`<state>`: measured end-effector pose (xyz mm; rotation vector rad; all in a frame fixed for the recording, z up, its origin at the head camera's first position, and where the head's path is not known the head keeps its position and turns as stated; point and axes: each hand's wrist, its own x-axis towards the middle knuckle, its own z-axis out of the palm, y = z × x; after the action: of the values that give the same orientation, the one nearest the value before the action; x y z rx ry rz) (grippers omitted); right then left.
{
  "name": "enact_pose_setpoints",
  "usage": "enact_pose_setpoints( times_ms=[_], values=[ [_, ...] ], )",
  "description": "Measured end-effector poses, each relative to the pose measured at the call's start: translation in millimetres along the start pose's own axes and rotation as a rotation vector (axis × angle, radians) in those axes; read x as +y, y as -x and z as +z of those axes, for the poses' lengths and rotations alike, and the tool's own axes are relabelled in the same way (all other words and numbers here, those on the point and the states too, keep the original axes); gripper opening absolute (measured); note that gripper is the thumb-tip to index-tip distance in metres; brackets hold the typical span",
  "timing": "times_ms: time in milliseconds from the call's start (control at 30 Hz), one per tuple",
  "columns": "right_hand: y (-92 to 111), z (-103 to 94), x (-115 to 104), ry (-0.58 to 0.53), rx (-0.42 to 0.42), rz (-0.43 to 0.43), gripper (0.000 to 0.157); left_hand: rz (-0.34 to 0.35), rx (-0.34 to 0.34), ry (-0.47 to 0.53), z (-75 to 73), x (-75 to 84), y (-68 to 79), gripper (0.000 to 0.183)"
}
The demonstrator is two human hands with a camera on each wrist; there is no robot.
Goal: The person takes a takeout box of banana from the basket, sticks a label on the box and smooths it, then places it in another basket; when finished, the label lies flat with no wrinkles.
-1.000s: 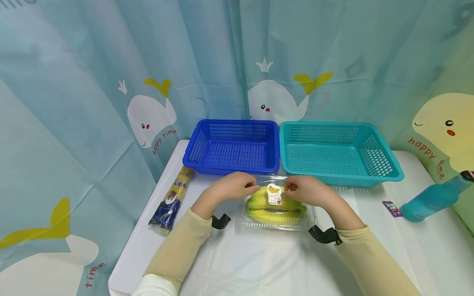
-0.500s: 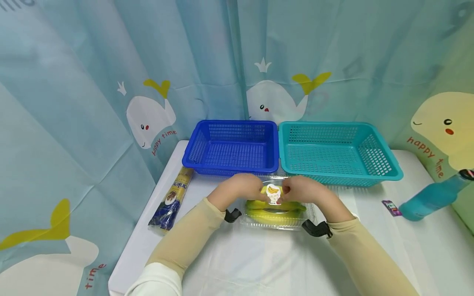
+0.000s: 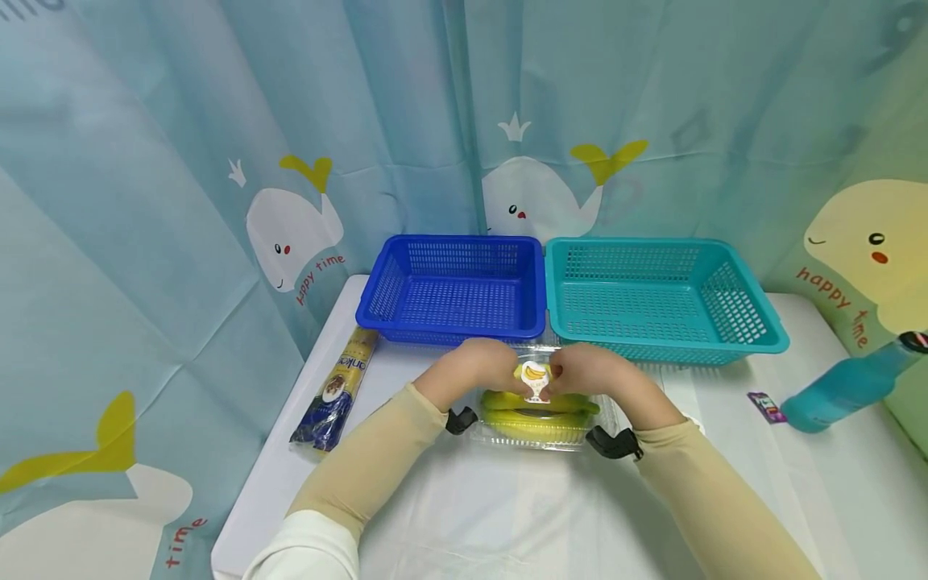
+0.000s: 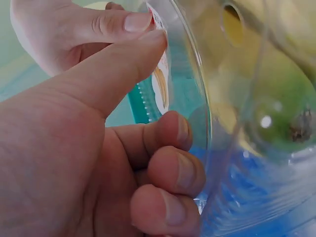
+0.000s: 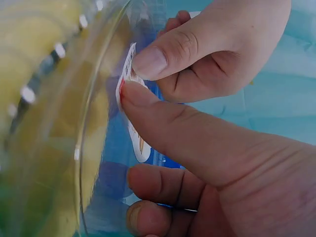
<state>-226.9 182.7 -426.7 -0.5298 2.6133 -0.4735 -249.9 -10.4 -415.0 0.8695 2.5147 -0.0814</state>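
A clear plastic clamshell box [image 3: 611,417] holding green-yellow bananas [image 3: 540,427] sits in the middle of the table. On its lid is a white sticker [image 3: 535,372] with a banana picture. My left hand [image 3: 482,366] presses its thumb against the sticker, the other fingers bent close to the lid in the left wrist view. From the opposite side my right hand [image 3: 593,372] presses its thumb on the sticker too. Both thumb tips nearly meet near one end of the sticker [image 5: 141,152] in the right wrist view. The thumbs partly cover the sticker's print.
Behind the box stand a blue basket [image 3: 464,332] and a teal basket [image 3: 667,348], side by side. A yellow and blue packet [image 3: 335,391] lies at the left table edge. To the right are a small purple packet [image 3: 766,408] and a teal bottle [image 3: 844,391].
Both hands have come inward over the lid, the left moving right and the right slightly left. Their thumbs now meet on the sticker's lower part. The box has stayed in place.
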Motion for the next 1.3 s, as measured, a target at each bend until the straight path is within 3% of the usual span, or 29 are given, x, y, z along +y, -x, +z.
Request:
enact_pose_setpoints(
  times_ms=[367, 567, 900, 1300],
  values=[
    [-8.9, -7.2, 2.8, -0.104, -0.050, 0.067, 0.038, -0.030, -0.081, 0.165, -5.5, -8.4, -14.6, 0.055],
    [-14.6, -9.0, 6.6, -0.126, -0.072, 0.089, 0.045, -0.047, -0.128, 0.264, -9.0, -12.9, -21.7, 0.055],
    [-21.1, -11.5, 10.8, -0.174, -0.074, 0.131, 0.051, -0.073, -0.134, 0.348, -9.2, -17.2, -30.9, 0.058],
    [-21.2, -10.7, 14.4, -0.219, -0.048, 0.136, 0.053, -0.054, -0.153, 0.481, -10.3, -24.9, -29.8, 0.054]
  ],
)
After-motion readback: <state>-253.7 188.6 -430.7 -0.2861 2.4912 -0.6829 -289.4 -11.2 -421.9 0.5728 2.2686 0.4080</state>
